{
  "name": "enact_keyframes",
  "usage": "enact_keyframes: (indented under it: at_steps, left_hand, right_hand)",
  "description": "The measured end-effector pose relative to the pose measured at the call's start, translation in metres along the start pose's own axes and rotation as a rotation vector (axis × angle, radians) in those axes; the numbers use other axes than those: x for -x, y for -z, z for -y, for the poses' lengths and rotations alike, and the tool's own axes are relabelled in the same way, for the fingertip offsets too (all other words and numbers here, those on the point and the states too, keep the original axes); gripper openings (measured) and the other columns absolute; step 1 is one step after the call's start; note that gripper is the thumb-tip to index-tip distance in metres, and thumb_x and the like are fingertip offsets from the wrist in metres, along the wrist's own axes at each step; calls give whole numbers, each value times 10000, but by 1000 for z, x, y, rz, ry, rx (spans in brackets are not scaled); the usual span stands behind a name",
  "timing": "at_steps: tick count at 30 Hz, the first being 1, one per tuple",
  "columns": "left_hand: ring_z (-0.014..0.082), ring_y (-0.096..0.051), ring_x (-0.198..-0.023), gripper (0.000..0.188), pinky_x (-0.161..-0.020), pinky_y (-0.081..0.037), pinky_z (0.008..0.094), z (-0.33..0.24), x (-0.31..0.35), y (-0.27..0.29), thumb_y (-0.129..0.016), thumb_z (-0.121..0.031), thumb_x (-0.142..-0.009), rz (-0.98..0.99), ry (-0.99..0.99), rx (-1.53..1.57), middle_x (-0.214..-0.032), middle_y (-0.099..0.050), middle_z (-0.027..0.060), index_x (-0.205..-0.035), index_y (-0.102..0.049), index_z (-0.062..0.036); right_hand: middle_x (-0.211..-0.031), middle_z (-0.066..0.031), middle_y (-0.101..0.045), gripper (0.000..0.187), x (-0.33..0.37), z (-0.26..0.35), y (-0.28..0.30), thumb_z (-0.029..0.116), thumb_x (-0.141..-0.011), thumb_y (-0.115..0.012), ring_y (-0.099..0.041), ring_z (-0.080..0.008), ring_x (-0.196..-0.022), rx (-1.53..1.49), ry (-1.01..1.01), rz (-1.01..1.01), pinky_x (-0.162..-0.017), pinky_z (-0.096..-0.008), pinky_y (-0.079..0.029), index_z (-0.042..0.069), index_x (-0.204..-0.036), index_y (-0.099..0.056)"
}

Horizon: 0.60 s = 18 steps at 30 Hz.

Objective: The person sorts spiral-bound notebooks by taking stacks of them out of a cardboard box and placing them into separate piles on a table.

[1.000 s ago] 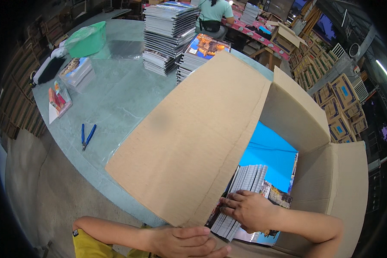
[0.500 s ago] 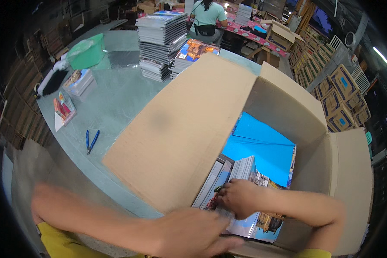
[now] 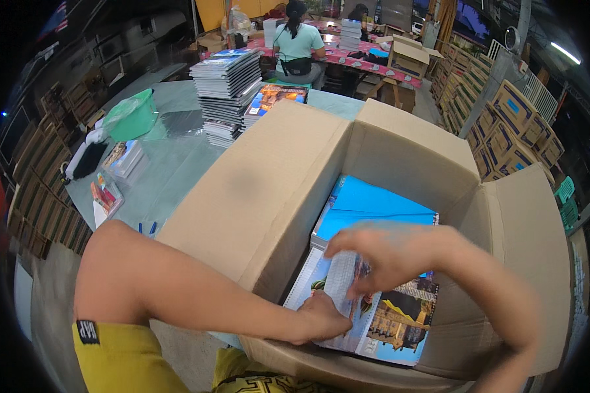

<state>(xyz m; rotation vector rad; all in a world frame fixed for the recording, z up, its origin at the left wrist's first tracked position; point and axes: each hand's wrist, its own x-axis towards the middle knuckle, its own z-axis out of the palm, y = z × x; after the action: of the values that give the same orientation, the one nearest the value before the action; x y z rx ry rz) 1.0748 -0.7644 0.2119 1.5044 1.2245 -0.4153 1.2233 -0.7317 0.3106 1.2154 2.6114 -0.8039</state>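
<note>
A large cardboard box (image 3: 249,167) stands in front of me with its flaps spread. Spiral-bound notebooks with printed picture covers (image 3: 400,324) lie inside it. Behind them in the box is a bright blue sheet or cover (image 3: 373,209). My left hand (image 3: 322,318) is down in the box, its fingers closed at the notebooks (image 3: 305,278) on the near left side; its fingertips are partly hidden. Just above the same notebooks, my right hand (image 3: 390,252) is slightly blurred, with thumb and fingers apart and nothing visible between them.
The box adjoins a grey-green table (image 3: 170,154). On it are tall notebook stacks (image 3: 223,92), a green basin (image 3: 131,116), a small wrapped stack (image 3: 124,160) and blue-handled pliers (image 3: 147,228). A person (image 3: 298,49) sits beyond; cartons (image 3: 518,131) are piled at right.
My left hand has moved from the box's near edge onto the notebooks. The right hand has lifted off them and opened. Notebooks that stood on edge now lie flat. The view has shifted.
</note>
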Motion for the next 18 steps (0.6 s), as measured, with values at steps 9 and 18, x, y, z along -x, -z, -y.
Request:
enact_keyframes:
  at_steps: [9,18]
  left_hand:
    - [193,-597,-894,276,-810,-465,325,10,34,49,-630,-132,-763,303,-147,506,-969,-630,92,-999,-602,8]
    - [206,-624,-859,346,-787,-508,339,35,125,123,-636,-88,-740,375,-545,894,-963,-623,134,-1049,-552,43]
  right_hand:
    - [-1033,-142,-597,642,88,-34,11,550,-817,-554,-575,-211,-894,-543,-494,-197,-785,-335,-472,-13,-1126,-555]
    - [-1051,-181,-560,1084,97,-12,-88,870,-677,-189,-574,-229,-880,-1559,-671,-398,-794,-391,-478,-40,-1203,-456]
